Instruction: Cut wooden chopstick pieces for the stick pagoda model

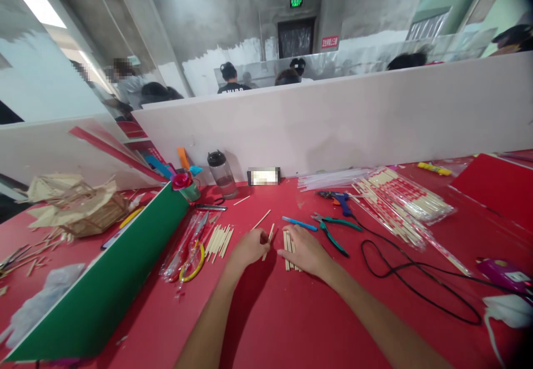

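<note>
Pinched in my left hand is one short wooden stick, tilted just above or on the red table. Beside it, my right hand rests over a row of short wooden sticks laid side by side, its thumb and fingers gripping them; part of the row is hidden under the hand. A loose pile of cut sticks lies left of my left hand. Two thin single sticks lie farther back. Just beyond my right hand is a blue pen, with green-handled pliers to its right.
Yellow-handled scissors and a green board stand at left. A water bottle and phone are at the back, before a white partition. A glue gun, its black cable and packaged sticks occupy the right.
</note>
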Demonstrator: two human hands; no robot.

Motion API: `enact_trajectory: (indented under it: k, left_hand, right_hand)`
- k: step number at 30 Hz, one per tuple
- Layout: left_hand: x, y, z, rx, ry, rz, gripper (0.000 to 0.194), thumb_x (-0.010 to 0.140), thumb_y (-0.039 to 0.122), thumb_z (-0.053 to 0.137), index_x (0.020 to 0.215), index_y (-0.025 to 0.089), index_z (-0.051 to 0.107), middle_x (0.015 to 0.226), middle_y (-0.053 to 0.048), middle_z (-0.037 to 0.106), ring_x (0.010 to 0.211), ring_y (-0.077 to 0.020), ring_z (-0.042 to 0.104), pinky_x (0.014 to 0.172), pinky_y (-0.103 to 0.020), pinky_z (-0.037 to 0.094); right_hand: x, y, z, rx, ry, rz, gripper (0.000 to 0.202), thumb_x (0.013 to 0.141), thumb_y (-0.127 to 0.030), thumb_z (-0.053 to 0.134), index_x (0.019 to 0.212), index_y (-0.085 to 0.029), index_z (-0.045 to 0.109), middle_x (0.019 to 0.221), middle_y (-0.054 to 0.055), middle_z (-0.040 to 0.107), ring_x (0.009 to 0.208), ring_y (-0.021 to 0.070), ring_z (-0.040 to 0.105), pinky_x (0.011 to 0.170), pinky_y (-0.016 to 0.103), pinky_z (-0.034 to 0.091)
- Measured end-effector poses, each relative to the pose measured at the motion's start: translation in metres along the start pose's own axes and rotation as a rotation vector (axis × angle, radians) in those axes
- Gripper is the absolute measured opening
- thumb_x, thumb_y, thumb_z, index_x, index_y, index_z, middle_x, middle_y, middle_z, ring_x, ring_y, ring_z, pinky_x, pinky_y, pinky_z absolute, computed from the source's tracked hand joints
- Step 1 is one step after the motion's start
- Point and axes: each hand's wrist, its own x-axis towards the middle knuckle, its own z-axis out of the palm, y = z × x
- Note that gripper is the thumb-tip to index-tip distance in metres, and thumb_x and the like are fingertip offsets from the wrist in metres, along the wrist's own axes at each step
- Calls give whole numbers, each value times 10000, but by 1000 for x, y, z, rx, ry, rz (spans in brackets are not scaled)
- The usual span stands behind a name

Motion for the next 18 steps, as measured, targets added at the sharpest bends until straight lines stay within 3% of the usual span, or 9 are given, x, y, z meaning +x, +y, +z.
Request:
enact_trajectory:
  k: [2,5,11,18]
  left_hand:
    - [-3,2,1,189,62,-21,127,710,169,588,836,161,606,761,-50,693,726,-173,628,624,-249,400]
    - [-9,8,2,325,104,-21,180,756,178,572,934,174,598,867,-73,705,799,-192,638,621,-254,367]
    - [-14,13,0,381,94,11,168,821,209,551,988,200,563,841,-58,692,770,-196,638,604,-260,339]
    - [-15,14,0,425,105,-15,131,847,269,562,923,185,626,943,-99,705,923,-233,651,712,-284,384]
  right_hand:
    - [-2,-1,2,-76,-30,43,509,764,-422,702,1184,-206,511,1141,119,555,1098,287,515,807,341,409]
    - [-5,-4,5,-155,-47,73,441,787,-340,651,1179,-210,497,1146,124,533,1095,297,500,770,337,411]
    - [-1,7,-1,-126,-33,32,359,755,-200,599,1104,-181,517,1118,120,567,1048,265,531,854,336,384]
    - [1,16,-14,-74,0,65,248,831,-166,526,1072,-207,563,951,78,671,837,208,627,701,280,383]
